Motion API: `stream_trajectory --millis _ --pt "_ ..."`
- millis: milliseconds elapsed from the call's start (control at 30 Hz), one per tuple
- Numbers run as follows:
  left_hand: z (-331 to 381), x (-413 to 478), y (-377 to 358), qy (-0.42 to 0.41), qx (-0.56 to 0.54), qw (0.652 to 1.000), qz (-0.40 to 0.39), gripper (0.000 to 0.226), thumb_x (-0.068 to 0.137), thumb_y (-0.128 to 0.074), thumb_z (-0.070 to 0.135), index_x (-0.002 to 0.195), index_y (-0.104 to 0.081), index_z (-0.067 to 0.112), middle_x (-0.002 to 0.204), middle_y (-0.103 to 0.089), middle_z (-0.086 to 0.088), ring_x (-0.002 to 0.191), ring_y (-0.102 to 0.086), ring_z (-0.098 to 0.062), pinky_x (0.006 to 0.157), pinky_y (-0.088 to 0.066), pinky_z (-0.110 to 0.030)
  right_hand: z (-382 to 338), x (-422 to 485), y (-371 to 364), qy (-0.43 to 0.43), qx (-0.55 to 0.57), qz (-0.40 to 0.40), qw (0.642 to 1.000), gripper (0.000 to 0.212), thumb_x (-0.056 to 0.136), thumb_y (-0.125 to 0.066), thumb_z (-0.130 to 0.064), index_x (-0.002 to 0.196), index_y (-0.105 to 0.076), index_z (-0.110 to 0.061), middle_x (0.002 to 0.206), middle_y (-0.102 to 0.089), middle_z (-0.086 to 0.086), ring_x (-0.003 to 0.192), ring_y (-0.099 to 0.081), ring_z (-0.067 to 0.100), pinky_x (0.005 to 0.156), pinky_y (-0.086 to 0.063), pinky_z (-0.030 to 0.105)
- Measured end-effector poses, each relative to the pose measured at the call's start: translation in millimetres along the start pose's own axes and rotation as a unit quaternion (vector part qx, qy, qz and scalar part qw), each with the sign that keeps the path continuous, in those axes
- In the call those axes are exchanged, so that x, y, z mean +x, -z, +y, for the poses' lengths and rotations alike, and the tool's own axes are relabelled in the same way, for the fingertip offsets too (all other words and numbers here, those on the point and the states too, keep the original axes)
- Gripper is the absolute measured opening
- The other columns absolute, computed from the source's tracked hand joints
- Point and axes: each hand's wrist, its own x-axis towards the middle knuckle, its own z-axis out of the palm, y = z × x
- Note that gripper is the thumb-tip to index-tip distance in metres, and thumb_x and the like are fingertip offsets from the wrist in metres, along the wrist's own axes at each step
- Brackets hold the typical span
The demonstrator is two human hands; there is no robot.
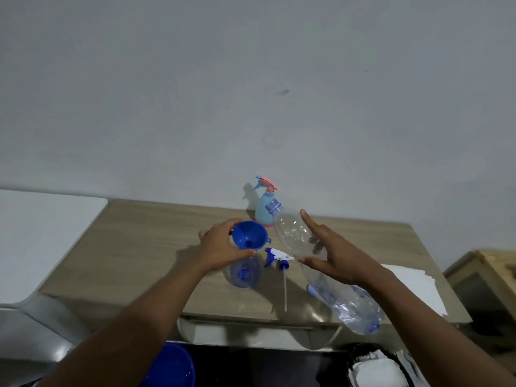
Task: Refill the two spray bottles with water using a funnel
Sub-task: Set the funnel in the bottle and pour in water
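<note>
My left hand [220, 247] holds the rim of a blue funnel [249, 235] that sits in the neck of a clear blue spray bottle [245, 272] standing on the wooden table [145, 247]. My right hand [332, 252] grips a large clear plastic water bottle [296, 233], tilted with its open neck up and toward the funnel; water lies in its lower end. The blue-and-white spray head [276, 256] with its dip tube lies on the table between my hands. A light blue spray bottle with a pink trigger [264, 208] stands by the wall.
A white sheet of paper [418, 286] lies on the table's right end. A white surface [42, 233] adjoins the table at the left, a wooden cabinet [485, 275] at the right. A blue basin [173, 367] sits below the table's front edge.
</note>
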Motion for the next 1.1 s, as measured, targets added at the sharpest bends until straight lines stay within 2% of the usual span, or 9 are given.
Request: stream_trajectory --millis 67,200,300,367,567,633,767,967,1100 --pt "-1 1 1 -0.013 -0.003 1.000 -0.001 0.080 0.051 -0.078 0.066 0.124 -0.054 0.043 0.114 -0.064 0.023 0.105 -0.059 -0.004 0.099 -0.033 -0.038 -6 0 -1 -0.008 -0.023 -0.013 1.000 0.096 0.085 -0.060 -0.066 0.150 0.011 -0.058 0.119 -0.053 -0.004 0.089 -0.062 0.008 0.087 -0.054 0.028" --pt "-6 5 2 -0.018 -0.008 1.000 -0.006 0.079 0.051 -0.078 0.068 0.123 -0.057 0.042 0.111 -0.065 0.025 0.100 -0.059 -0.001 0.098 -0.034 -0.038 -16 4 0 -0.025 -0.061 -0.048 0.997 0.095 0.088 -0.061 -0.062 0.151 0.011 -0.055 0.119 -0.052 -0.001 0.081 -0.058 0.001 0.088 -0.052 0.029" --pt "-6 5 5 -0.020 -0.011 1.000 -0.016 0.080 0.049 -0.075 0.070 0.121 -0.058 0.041 0.110 -0.064 0.025 0.099 -0.059 -0.001 0.096 -0.034 -0.037 -22 7 2 -0.033 -0.081 -0.069 0.994 0.094 0.088 -0.060 -0.063 0.152 0.010 -0.054 0.125 -0.052 0.000 0.093 -0.062 0.005 0.092 -0.051 0.032" --pt "-5 3 8 -0.023 -0.016 0.999 -0.018 0.077 0.048 -0.075 0.069 0.118 -0.058 0.043 0.107 -0.063 0.027 0.098 -0.059 -0.001 0.095 -0.034 -0.037 -26 9 5 -0.041 -0.088 -0.084 0.992 0.094 0.088 -0.060 -0.062 0.153 0.007 -0.052 0.128 -0.053 0.001 0.094 -0.058 0.005 0.092 -0.048 0.029" --pt "2 -1 14 -0.033 -0.023 0.999 -0.012 0.061 0.054 -0.081 0.059 0.106 -0.050 0.051 0.095 -0.057 0.032 0.097 -0.058 -0.001 0.095 -0.031 -0.034 -41 10 17 -0.065 -0.123 -0.125 0.982 0.093 0.089 -0.062 -0.059 0.154 0.005 -0.052 0.124 -0.054 -0.002 0.072 -0.047 -0.007 0.086 -0.044 0.026" --pt "2 0 15 -0.031 -0.021 0.999 -0.010 0.059 0.056 -0.083 0.056 0.105 -0.051 0.051 0.093 -0.057 0.033 0.096 -0.058 -0.001 0.093 -0.030 -0.033 -44 11 20 -0.073 -0.141 -0.140 0.977 0.093 0.089 -0.062 -0.058 0.154 0.005 -0.052 0.123 -0.055 -0.002 0.079 -0.050 0.000 0.086 -0.044 0.027" --pt "1 1 14 -0.029 -0.013 0.999 -0.014 0.059 0.057 -0.083 0.055 0.109 -0.056 0.048 0.097 -0.063 0.027 0.095 -0.058 0.000 0.087 -0.027 -0.031 -49 12 23 -0.085 -0.157 -0.157 0.971 0.093 0.089 -0.063 -0.056 0.153 0.005 -0.053 0.123 -0.056 -0.001 0.102 -0.054 0.016 0.094 -0.048 0.033" --pt "4 1 13 -0.026 -0.007 1.000 -0.012 0.062 0.057 -0.083 0.054 0.114 -0.059 0.045 0.100 -0.064 0.024 0.094 -0.059 -0.002 0.088 -0.028 -0.032 -52 12 27 -0.093 -0.168 -0.176 0.966 0.093 0.090 -0.063 -0.054 0.155 0.003 -0.050 0.130 -0.055 0.001 0.114 -0.054 0.020 0.095 -0.044 0.033" --pt "6 0 14 -0.027 -0.007 1.000 -0.008 0.058 0.058 -0.084 0.051 0.109 -0.056 0.048 0.098 -0.062 0.024 0.094 -0.058 -0.002 0.088 -0.028 -0.033 -52 13 27 -0.091 -0.171 -0.184 0.964 0.092 0.090 -0.064 -0.052 0.155 0.001 -0.049 0.132 -0.056 0.001 0.109 -0.053 0.017 0.092 -0.043 0.031"
